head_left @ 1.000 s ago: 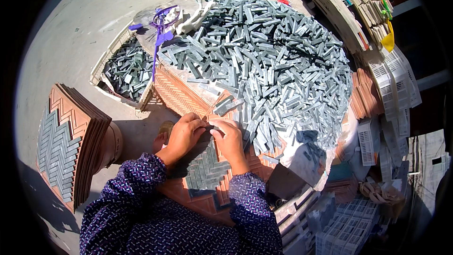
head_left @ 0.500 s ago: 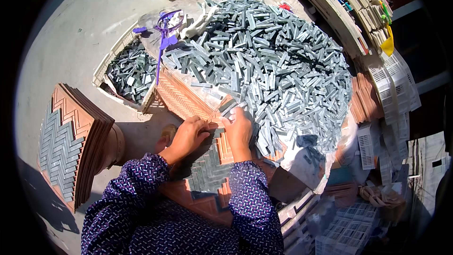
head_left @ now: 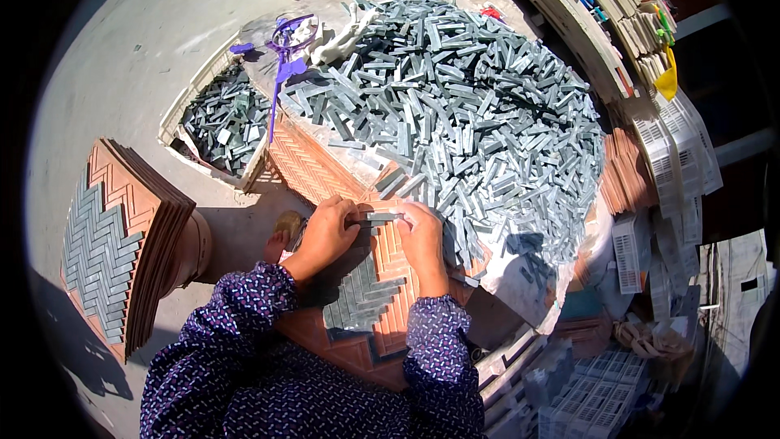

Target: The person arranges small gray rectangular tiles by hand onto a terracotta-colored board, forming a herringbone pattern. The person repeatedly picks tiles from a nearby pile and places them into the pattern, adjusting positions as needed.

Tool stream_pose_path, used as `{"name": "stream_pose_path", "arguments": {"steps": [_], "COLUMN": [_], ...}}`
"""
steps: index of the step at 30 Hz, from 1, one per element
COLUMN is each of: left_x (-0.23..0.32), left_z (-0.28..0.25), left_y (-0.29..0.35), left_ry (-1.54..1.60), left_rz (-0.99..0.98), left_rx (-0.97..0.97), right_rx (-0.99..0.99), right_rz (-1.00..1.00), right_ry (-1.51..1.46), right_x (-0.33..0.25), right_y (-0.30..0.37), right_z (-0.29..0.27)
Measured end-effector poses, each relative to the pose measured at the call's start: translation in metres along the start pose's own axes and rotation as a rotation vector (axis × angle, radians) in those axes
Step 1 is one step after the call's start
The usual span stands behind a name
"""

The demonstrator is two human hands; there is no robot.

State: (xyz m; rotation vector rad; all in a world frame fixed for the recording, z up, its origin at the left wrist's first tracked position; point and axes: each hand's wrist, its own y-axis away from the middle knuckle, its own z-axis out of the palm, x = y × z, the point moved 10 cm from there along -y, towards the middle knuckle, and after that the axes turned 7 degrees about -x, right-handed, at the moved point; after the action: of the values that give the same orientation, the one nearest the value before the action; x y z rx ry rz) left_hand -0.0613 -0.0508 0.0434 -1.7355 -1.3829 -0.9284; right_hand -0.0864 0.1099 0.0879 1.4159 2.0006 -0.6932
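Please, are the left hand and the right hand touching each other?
Apart: in the head view, a gap lies between the left hand and the right hand, with a grey strip visible in it.

- I'm seeing the left forearm (head_left: 231, 313) slanting up and inward, sleeve bunching near the wrist
- The right forearm (head_left: 441, 343) is standing straighter
- The left hand (head_left: 325, 233) and right hand (head_left: 421, 242) are facing each other, apart, backs showing, bent fingers pointing inward, thumbs lying nearest me
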Motion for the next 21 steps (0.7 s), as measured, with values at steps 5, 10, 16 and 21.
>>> {"name": "stream_pose_path", "arguments": {"steps": [5, 10, 16, 21], "left_x": [0.012, 0.017, 0.012, 0.024], "left_z": [-0.012, -0.014, -0.007, -0.004], "left_y": [0.004, 0.004, -0.007, -0.008], "left_ry": [0.112, 0.001, -0.058, -0.165], "left_rz": [0.038, 0.096, 0.121, 0.262], "left_rx": [0.126, 0.142, 0.073, 0.066], "right_rx": [-0.010, -0.048, 0.164, 0.202], "right_rz": [-0.103, -0.082, 0.038, 0.300], "right_ry": [0.100, 0.053, 0.051, 0.373], "right_x": [-0.010, -0.013, 0.016, 0.018], "right_y": [-0.008, -0.010, 0.006, 0.024], "right_z": [0.018, 0.018, -0.016, -0.020]}}
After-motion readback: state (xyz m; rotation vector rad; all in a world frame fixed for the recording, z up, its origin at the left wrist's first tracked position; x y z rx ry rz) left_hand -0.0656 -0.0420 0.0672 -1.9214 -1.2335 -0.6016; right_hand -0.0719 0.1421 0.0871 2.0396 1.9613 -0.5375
